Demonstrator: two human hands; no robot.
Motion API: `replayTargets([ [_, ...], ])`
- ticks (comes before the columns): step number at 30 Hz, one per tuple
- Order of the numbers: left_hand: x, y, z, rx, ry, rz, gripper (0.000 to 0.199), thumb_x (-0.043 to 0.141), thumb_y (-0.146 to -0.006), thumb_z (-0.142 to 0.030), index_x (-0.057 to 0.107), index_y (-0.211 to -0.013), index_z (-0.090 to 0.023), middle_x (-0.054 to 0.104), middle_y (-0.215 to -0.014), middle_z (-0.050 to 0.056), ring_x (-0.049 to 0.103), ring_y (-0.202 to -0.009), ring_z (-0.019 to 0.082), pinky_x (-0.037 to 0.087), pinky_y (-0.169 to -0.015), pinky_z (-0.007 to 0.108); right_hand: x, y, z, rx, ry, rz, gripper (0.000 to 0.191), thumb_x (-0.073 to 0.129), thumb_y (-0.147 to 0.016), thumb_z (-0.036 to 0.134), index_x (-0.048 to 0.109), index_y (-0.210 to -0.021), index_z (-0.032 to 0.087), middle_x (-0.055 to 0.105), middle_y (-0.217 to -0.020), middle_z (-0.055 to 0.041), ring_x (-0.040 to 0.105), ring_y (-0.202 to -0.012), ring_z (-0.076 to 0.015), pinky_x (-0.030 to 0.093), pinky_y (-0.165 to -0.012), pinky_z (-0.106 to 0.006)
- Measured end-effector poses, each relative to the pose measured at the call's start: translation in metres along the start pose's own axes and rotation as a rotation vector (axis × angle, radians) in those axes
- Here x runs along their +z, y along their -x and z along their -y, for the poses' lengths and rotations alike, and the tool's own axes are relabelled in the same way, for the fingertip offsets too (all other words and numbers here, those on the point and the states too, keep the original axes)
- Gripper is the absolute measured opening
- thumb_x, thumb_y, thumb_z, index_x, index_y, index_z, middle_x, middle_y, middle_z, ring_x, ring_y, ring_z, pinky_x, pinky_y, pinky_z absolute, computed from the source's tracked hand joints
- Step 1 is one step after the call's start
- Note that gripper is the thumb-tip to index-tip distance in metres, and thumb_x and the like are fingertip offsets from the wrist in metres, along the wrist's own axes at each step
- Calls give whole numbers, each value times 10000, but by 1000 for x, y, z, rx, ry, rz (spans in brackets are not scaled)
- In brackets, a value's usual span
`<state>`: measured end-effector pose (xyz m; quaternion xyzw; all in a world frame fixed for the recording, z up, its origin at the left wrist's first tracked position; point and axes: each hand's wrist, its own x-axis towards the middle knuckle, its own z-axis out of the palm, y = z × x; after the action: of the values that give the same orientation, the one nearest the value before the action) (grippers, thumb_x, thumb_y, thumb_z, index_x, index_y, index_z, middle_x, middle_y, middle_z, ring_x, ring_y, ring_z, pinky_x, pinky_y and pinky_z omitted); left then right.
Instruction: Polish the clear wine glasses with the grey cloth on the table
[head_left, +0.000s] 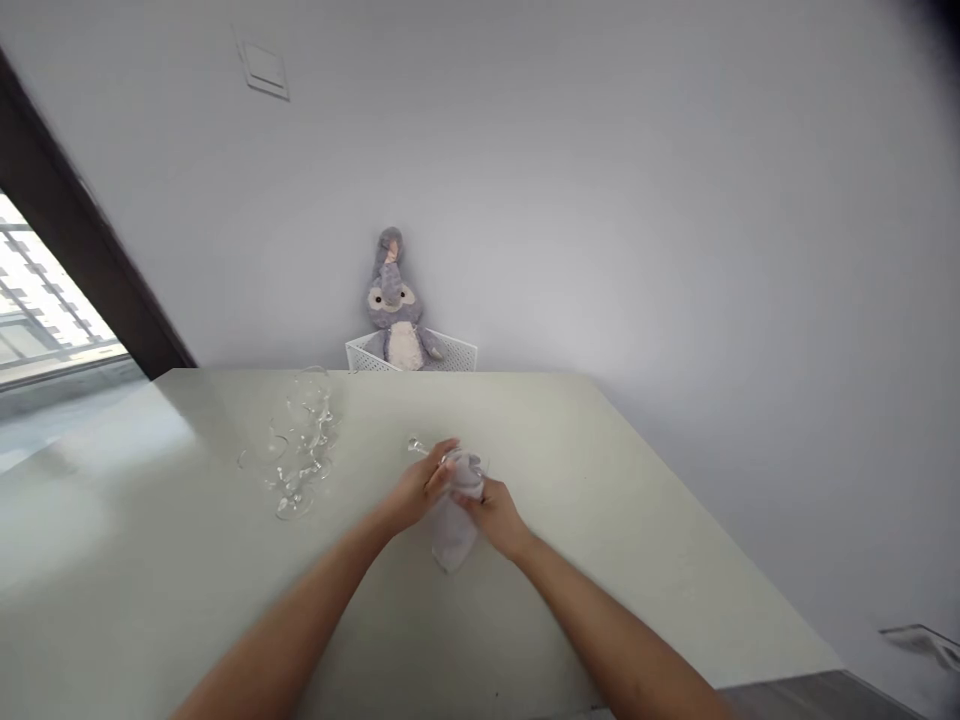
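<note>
One glass point(418, 447), one cloth point(454, 532) between fingers point(439, 480).

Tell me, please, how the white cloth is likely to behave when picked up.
The white cloth will probably be floppy, since it bunches between the left hand and right hand. It looks light, with what seem thin folds. It may droop rather than roll, as its loose end trails below the hands.
</note>
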<state>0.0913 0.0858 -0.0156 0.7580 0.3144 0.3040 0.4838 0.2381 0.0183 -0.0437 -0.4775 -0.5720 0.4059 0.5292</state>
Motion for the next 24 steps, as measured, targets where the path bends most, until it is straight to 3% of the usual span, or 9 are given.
replayTargets([
  [2,1,1,-3,32,102,63,540,456,-796,-447,372,-1279,-219,560,-1072,68,517,-946,199,409,-821,318,-1,-1,3,88,-182,-25,375,432,-804,492,593,-904,169,621,-730,-38,545,-635,-163,427,-629,-288],
  [4,1,1,-4,38,193,92,566,515,-765,-430,382,-1267,-204,574,-1014,69,538,-900,185,432,-775,296,-1,0,6,155,-311,-21,363,432,-805,480,573,-911,163,595,-672,-24,513,-549,-135,416,-568,-270],
  [7,0,-1,-1,1,134,26,481,508,-765,-439,488,-1172,-184,604,-868,42,552,-803,168,441,-728,282,0,3,6,83,-141,-12,248,589,-708,406,594,-797,175,599,-712,-21,524,-640,-151,412,-614,-269],
  [10,0,-2,-1,3,86,0,436,384,-823,-464,540,-1118,-183,611,-912,53,545,-837,178,433,-753,289,1,4,5,4,36,-40,191,637,-664,360,612,-745,189,616,-794,-34,528,-769,-185,404,-703,-289],
  [15,1,1,-7,-19,315,103,541,485,-789,-433,366,-1278,-234,589,-1044,64,546,-909,185,433,-791,307,1,0,9,211,-483,-43,318,559,-737,426,575,-920,166,589,-660,-12,519,-554,-134,410,-553,-259],
  [17,1,2,-6,0,355,129,551,537,-761,-417,396,-1254,-215,597,-1017,65,546,-913,187,429,-805,312,1,0,10,256,-547,-18,334,579,-724,416,565,-944,166,576,-633,5,498,-512,-114,398,-520,-240],
  [19,0,1,-4,-7,300,91,527,555,-744,-429,457,-1202,-188,612,-948,59,553,-877,184,435,-790,308,2,1,8,237,-411,-14,304,615,-693,380,580,-907,168,582,-644,9,507,-535,-117,401,-535,-240],
  [24,-1,-4,5,-29,93,48,469,373,-827,-485,500,-1161,-182,633,-889,36,578,-822,168,450,-742,287,2,3,-1,-52,325,-26,225,585,-703,316,630,-887,193,633,-929,-54,554,-854,-211,392,-768,-315],
])
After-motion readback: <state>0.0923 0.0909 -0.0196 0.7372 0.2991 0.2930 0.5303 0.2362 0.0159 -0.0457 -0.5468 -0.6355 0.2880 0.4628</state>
